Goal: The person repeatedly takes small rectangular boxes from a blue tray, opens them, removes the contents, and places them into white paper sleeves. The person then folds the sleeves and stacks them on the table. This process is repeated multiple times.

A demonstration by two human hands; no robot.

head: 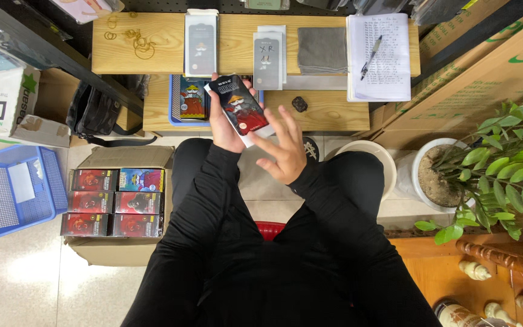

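Bright even light, sharp, soft shadows

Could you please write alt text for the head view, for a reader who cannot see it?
A seated person's left hand holds a flat dark illustrated packet above a low wooden bench, with the right hand open beside it. A cardboard box of similar packets sits on the floor at left.

Seen from above, both arms in black sleeves reach forward from the lap toward the near edge of the bench point(328, 112). The left hand point(225, 124) is raised just short of that edge, palm up, fingers curled closed around a flat pack. The right hand point(282, 148) hovers slightly nearer the body, fingers spread and loose, fingertips at the pack's lower end.
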